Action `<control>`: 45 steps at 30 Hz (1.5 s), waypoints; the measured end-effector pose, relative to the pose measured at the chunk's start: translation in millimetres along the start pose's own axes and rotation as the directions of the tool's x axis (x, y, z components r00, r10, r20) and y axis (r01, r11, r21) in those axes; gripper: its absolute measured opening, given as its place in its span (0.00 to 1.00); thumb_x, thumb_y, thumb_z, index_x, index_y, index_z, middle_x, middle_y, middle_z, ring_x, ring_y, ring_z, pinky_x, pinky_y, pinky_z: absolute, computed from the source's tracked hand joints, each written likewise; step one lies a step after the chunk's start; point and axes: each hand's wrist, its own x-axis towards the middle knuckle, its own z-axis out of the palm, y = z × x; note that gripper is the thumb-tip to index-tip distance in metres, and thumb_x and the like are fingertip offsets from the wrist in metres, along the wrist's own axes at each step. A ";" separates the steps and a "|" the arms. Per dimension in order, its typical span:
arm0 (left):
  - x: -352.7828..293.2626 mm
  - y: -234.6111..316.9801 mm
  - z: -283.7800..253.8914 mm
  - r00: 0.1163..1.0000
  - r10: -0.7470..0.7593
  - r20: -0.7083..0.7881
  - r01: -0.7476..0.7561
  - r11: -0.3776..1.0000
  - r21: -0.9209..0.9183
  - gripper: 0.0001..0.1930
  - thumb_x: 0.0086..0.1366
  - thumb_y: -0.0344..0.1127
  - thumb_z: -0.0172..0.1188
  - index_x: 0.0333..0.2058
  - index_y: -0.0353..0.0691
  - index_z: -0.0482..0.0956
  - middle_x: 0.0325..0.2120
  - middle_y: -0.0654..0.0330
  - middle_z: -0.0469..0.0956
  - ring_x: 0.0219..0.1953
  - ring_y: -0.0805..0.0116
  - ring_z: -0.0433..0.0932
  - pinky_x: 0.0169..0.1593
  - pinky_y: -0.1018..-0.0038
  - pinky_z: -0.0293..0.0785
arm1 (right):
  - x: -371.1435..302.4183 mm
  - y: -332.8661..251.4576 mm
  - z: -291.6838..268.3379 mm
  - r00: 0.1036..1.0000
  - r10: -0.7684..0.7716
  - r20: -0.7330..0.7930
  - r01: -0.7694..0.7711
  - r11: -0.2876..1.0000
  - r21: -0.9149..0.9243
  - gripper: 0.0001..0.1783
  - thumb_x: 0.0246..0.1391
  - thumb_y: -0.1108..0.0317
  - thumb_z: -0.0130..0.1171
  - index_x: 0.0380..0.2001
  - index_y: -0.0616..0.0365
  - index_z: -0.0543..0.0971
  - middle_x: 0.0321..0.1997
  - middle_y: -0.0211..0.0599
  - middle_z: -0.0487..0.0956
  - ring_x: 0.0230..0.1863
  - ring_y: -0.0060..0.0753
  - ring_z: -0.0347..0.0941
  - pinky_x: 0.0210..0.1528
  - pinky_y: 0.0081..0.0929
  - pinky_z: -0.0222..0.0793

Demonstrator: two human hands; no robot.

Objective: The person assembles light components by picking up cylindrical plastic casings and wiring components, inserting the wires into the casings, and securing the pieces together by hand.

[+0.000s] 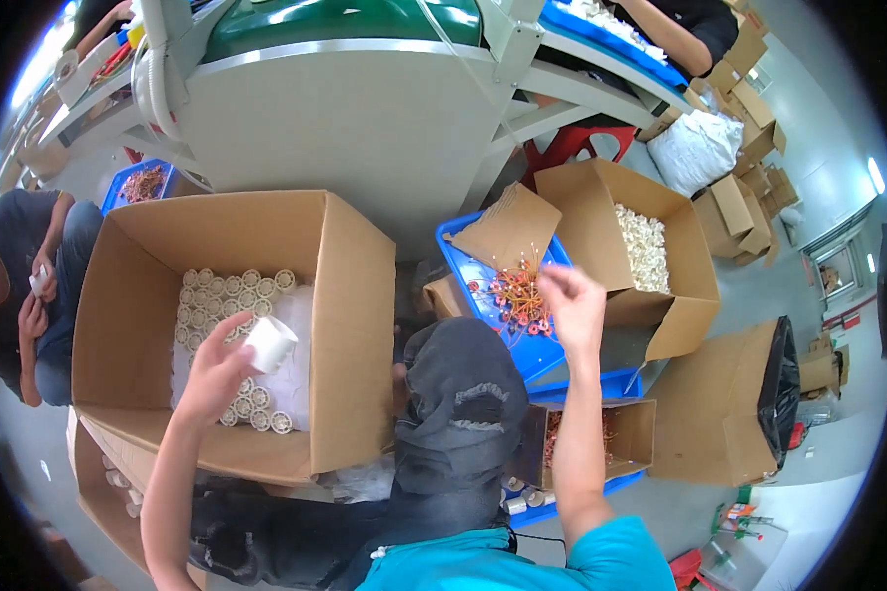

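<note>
Over the large cardboard box on the left, my left hand grips a white plastic cylinder, held tilted between thumb and fingers. Below it in that box stand several round white plastic parts in rows, next to a translucent white sheet. On the right, my right hand has its fingertips pinched together at the edge of a pile of small red and orange parts with wires. What the fingertips hold, if anything, is too small to tell. The pile lies in a blue tray.
A cardboard flap lies across the tray's far end. Beyond stands an open carton of small white pieces. A smaller box of reddish parts sits near my right forearm. A grey machine panel rises ahead. Co-workers sit at far left and upper right.
</note>
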 end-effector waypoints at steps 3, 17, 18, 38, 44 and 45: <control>-34.5 3.5 18.6 0.978 0.151 -0.147 -0.210 0.748 -0.629 0.32 0.66 0.43 0.58 0.62 0.31 0.60 0.50 0.49 0.76 0.51 0.56 0.78 0.53 0.68 0.76 | -24.0 90.7 -25.1 0.979 0.203 -0.024 -0.199 0.920 -0.338 0.11 0.49 0.75 0.65 0.38 0.65 0.84 0.30 0.45 0.85 0.31 0.29 0.83 0.34 0.27 0.77; -54.1 -29.4 67.6 0.991 0.068 -0.114 -0.125 0.771 -0.624 0.29 0.56 0.33 0.71 0.52 0.30 0.68 0.44 0.56 0.77 0.45 0.64 0.79 0.53 0.67 0.76 | -42.2 122.6 -0.8 0.971 -0.139 -0.193 -0.033 0.723 -0.690 0.10 0.47 0.73 0.58 0.33 0.59 0.85 0.38 0.55 0.79 0.42 0.58 0.76 0.48 0.46 0.73; -52.8 -34.4 68.3 0.985 0.062 -0.158 -0.147 0.779 -0.609 0.28 0.54 0.33 0.74 0.51 0.30 0.71 0.42 0.59 0.78 0.44 0.68 0.79 0.51 0.70 0.76 | -40.9 114.8 -1.3 0.959 -0.167 -0.227 -0.039 0.718 -0.695 0.11 0.47 0.75 0.57 0.34 0.60 0.85 0.38 0.54 0.78 0.43 0.57 0.76 0.49 0.45 0.72; -47.0 -11.7 46.3 0.511 0.820 -0.258 -0.618 0.559 0.553 0.25 0.48 0.42 0.76 0.41 0.37 0.78 0.45 0.48 0.80 0.46 0.57 0.81 0.53 0.67 0.75 | -99.9 -129.2 167.7 0.529 -0.650 0.545 0.700 0.698 0.152 0.10 0.48 0.77 0.62 0.36 0.60 0.85 0.40 0.45 0.80 0.41 0.48 0.79 0.45 0.37 0.76; -59.2 -19.8 27.4 0.783 0.461 -0.418 -0.320 0.874 0.365 0.27 0.47 0.40 0.75 0.45 0.39 0.77 0.37 0.54 0.82 0.42 0.63 0.83 0.47 0.68 0.78 | -112.8 -146.7 210.9 0.530 -0.646 0.548 0.583 0.748 0.318 0.10 0.49 0.79 0.61 0.36 0.61 0.85 0.39 0.44 0.81 0.40 0.44 0.80 0.43 0.32 0.77; -59.3 -21.7 25.9 0.805 0.414 -0.424 -0.270 0.893 0.360 0.27 0.47 0.39 0.75 0.46 0.39 0.76 0.36 0.55 0.83 0.40 0.64 0.83 0.45 0.67 0.79 | -108.8 -139.0 216.7 0.548 -0.668 0.503 0.592 0.735 0.331 0.10 0.48 0.79 0.62 0.36 0.62 0.85 0.39 0.44 0.81 0.39 0.44 0.81 0.42 0.32 0.77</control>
